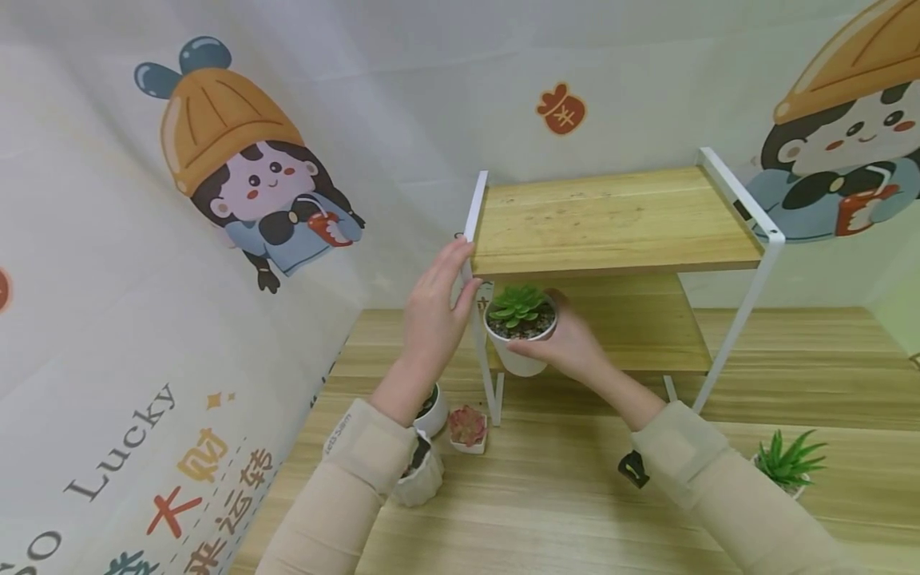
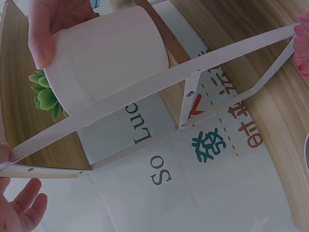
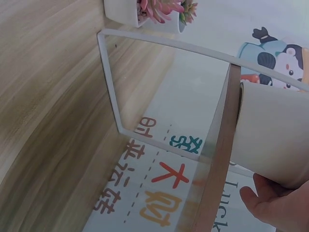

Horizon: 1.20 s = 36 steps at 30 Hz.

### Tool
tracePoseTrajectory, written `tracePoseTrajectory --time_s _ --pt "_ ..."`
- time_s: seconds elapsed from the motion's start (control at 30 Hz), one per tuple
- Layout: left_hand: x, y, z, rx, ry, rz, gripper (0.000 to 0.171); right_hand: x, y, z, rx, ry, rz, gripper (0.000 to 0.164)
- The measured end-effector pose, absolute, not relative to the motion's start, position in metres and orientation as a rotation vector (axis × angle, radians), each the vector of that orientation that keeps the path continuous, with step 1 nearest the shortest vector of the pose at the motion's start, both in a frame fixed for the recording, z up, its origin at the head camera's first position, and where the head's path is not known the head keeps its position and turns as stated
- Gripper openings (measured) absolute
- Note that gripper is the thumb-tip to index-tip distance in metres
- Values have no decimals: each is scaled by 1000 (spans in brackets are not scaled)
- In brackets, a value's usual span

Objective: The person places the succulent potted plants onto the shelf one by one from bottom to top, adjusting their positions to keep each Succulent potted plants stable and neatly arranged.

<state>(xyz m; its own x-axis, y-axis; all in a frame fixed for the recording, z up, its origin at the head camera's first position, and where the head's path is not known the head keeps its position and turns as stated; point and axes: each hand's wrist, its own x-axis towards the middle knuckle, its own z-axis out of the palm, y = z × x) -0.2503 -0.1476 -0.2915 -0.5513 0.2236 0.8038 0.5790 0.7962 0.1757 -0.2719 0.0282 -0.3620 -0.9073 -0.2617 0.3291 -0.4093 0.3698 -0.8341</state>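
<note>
My right hand (image 1: 568, 335) grips a white round pot (image 1: 523, 359) from its right side, thumb toward the front. A green succulent (image 1: 517, 305) grows from dark gravel in that pot. The pot is at the left front of a two-tier shelf (image 1: 611, 220) with wooden boards and a white metal frame, below the upper board. I cannot tell whether its base touches the lower board (image 1: 632, 319). My left hand (image 1: 434, 307) holds the shelf's upper left front corner, thumb and fingers about the white frame (image 2: 106, 104). In the right wrist view the pot (image 3: 275, 135) hides part of my right hand.
Left of the shelf stand a small pot with a reddish succulent (image 1: 467, 426), a white pot (image 1: 433, 411) and a crinkled whitish pot (image 1: 420, 479). A spiky green plant (image 1: 787, 463) is at the right. A small black object (image 1: 633, 469) lies near my right sleeve. Printed cloth hangs behind.
</note>
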Motion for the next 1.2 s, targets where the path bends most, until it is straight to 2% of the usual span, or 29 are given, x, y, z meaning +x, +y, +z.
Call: tracePoseTrajectory --time_s 0.43,0.63,1.0,1.2 --pt "-251 -147 -293 -588 -2135 -571 39 -279 20 -367 652 -2477 1581 88" --pt "-251 -145 -294 -582 -2134 -572 39 -281 19 -369 667 -2437 1597 84" --pt "-251 -145 -295 -594 -2115 -577 38 -273 12 -372 566 -2331 1738 81" --pt "-252 -146 -295 -599 -2120 -582 38 -263 10 -369 455 -2333 1783 88"
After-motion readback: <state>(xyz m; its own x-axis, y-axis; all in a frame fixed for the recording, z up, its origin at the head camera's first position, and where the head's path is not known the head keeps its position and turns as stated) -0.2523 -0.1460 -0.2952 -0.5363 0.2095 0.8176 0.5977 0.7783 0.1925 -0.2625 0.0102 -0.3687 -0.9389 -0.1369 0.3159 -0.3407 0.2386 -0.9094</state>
